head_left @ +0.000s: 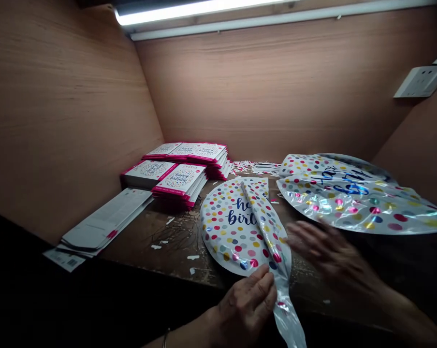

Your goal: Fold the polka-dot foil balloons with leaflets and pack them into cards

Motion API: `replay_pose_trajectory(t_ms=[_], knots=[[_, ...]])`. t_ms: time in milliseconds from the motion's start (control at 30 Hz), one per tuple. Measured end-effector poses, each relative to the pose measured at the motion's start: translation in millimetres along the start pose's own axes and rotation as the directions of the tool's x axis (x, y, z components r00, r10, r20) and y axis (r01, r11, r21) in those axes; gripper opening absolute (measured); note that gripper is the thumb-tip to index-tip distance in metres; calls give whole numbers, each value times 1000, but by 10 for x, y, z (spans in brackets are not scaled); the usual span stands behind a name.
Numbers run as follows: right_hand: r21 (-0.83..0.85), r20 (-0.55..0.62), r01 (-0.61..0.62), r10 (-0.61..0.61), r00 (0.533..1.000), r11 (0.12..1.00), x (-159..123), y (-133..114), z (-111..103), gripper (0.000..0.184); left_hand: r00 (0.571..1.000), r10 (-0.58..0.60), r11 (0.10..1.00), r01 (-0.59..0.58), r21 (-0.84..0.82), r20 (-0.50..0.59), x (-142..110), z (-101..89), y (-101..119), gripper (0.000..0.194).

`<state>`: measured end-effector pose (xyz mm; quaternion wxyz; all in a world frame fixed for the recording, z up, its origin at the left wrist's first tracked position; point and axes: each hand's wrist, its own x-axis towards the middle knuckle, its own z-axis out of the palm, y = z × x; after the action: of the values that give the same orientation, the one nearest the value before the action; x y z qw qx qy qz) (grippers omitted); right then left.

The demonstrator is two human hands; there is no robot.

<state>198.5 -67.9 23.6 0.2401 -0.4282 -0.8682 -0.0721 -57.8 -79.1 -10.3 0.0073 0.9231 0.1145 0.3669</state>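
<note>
Grip of the left hand (pixel 245 299): fingers and thumb pressed together, pinching the lower edge of a round white foil balloon (pixel 220 234) with multicoloured dots and dark-blue lettering. Grip of the right hand (pixel 323 253): fingers extended, closed on nothing visible; motion blur prevents confirmation of contact with the balloon's right edge.

The balloon lies near the front edge of a worn, dark-brown worktop (pixel 149 241). Its right side is turned inward as a narrow folded flap (pixel 264 217), which covers part of the lettering. Its left side lies flat and unfolded. A long, crinkled silvery tail (pixel 291 319) extends from the lower end, past the left hand and over the front edge. Judged from this condition, folding is partial: one side is turned in, the other is not.

To the right, a loose pile of matching dotted foil balloons (pixel 349 205) lies spread open. To the left and rear, white card packets with pink edges (pixel 180 179) stand in neat stacks and appear complete. Long white card sleeves (pixel 106 220) lie in front of them, along the left plywood wall (pixel 77 121). Pink and white paper scraps (pixel 242 168) collect at the rear; small white offcuts (pixel 193 257) lie beside the balloon.
</note>
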Motion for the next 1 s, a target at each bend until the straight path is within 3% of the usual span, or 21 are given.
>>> replay_pose_trajectory(t_ms=[100,200,267,333,400,467,533,600,767,900,1000], knots=[[-71,176,181,-167,970,981,-2,-101,335,53,993,96,994,-92,65,-70,-174,54,170,26],[-105,211,226,-200,957,968,-9,-112,550,47,999,50,994,-49,102,-10,-374,-108,236,23],[-109,190,257,-234,953,960,-84,-111,602,42,998,22,994,-27,104,50,-465,-319,148,36],[-126,128,280,-264,956,952,-200,-127,613,38,988,-10,993,-8,119,153,-505,-523,-55,62],[-156,61,277,-271,961,948,-321,-164,606,35,936,-106,987,59,147,336,-513,-636,-320,87],[-191,26,250,-249,968,949,-432,-210,585,34,845,-178,981,111,161,504,-529,-643,-556,101],[-225,-4,219,-226,974,949,-552,-249,541,32,768,-212,976,137,168,605,-586,-595,-692,102],[-244,-40,170,-185,982,955,-705,-270,466,31,735,-268,961,157,229,623,-693,-568,-719,89],[-203,29,160,-158,987,966,-1049,-244,255,33,776,-338,918,147,368,533,-981,-710,-611,62],[-165,160,61,-34,987,984,-1005,-170,216,54,849,-307,927,165,336,429,-1025,-827,-611,53],[-119,251,45,-14,968,992,-953,-103,256,63,882,-271,940,155,304,387,-1054,-855,-636,49]])
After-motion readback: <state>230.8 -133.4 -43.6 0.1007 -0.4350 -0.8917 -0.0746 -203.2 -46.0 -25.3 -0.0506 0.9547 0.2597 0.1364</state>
